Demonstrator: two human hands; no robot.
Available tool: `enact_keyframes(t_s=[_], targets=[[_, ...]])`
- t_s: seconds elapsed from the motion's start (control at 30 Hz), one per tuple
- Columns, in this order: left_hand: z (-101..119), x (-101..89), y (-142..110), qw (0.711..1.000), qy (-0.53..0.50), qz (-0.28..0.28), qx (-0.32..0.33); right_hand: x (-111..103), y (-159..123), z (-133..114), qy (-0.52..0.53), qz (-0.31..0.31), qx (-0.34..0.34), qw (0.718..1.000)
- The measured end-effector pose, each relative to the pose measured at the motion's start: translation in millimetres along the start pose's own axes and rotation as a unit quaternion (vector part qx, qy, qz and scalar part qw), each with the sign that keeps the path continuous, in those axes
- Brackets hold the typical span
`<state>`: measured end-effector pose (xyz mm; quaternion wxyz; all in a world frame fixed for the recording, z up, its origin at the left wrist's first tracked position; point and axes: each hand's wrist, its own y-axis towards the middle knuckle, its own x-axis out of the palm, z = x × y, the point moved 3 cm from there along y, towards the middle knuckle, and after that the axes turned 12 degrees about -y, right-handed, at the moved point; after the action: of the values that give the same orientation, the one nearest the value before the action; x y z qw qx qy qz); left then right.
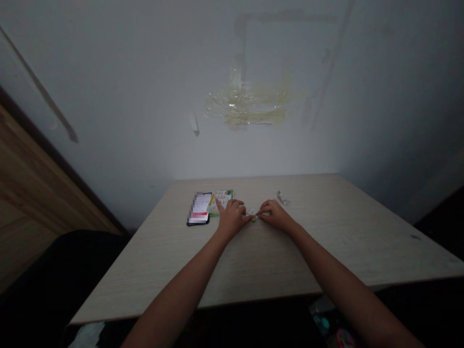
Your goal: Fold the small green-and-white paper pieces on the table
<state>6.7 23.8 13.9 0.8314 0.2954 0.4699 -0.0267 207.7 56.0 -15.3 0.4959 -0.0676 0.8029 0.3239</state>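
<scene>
My left hand (232, 217) and my right hand (276, 215) meet near the middle of the table, fingertips drawn together. Between them is a small whitish piece with a touch of yellow-green (253, 217), too small to name. Both hands pinch at it, the left by its thumb side, the right with thumb and fingertips. One finger of the left hand sticks out over a printed card with rows of small pictures (225, 194). The card partly covers a phone with a lit screen (201, 208).
A crumpled bit of wrapper or paper (282, 197) lies beyond my right hand. The pale wooden table (174, 270) reaches back to a grey wall (145, 121) with old clear tape (253, 106) on it. Some coloured items (342, 336) show dimly below the front edge.
</scene>
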Motion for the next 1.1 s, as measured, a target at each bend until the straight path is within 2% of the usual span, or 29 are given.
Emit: enact_keyframes(t_s=[0.33, 0.63, 1.1], targets=[[1.1, 5.7, -0.5, 0.997, -0.035, -0.043, -0.049, -2.6, -0.9, -8.3, -0.009, -0.009, 0.025, 1.0], [0.0, 9.7, -1.2, 0.995, -0.03, -0.043, -0.081, -3.0, -0.8, -11.9, -0.005, -0.015, 0.04, 0.999], [1.3, 15.5, -5.2, 0.996, -0.022, -0.045, -0.072, -1.5, 1.1, -5.4, 0.008, -0.003, 0.06, 0.998]])
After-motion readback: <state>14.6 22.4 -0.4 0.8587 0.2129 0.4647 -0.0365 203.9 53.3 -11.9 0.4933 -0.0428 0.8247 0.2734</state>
